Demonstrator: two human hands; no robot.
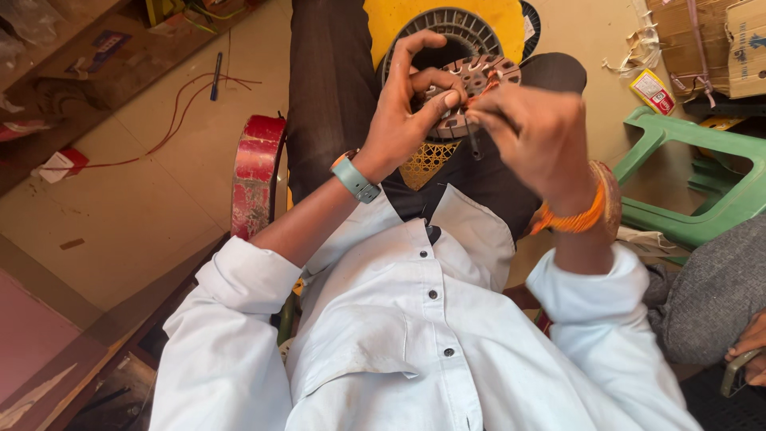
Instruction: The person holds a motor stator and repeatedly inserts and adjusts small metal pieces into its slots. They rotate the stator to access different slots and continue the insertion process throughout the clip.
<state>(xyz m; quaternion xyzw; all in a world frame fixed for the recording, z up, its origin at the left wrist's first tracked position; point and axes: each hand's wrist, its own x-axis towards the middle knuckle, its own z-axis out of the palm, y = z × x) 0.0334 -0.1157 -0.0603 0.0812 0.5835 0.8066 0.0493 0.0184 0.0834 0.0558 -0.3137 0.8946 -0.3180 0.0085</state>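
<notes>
A small red and yellow packet (653, 90) with a white patch lies on the tan floor at the upper right, just beside the green plastic stool. Above it, in the top right corner, stands a brown cardboard box (746, 44) with dark blue print on its side. On the wooden shelf at the upper left lies a flat blue and purple label (101, 46), near a clear plastic bag

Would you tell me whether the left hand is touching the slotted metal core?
Touching: in the head view the left hand has its fingertips pressed on the slotted metal core.
</notes>
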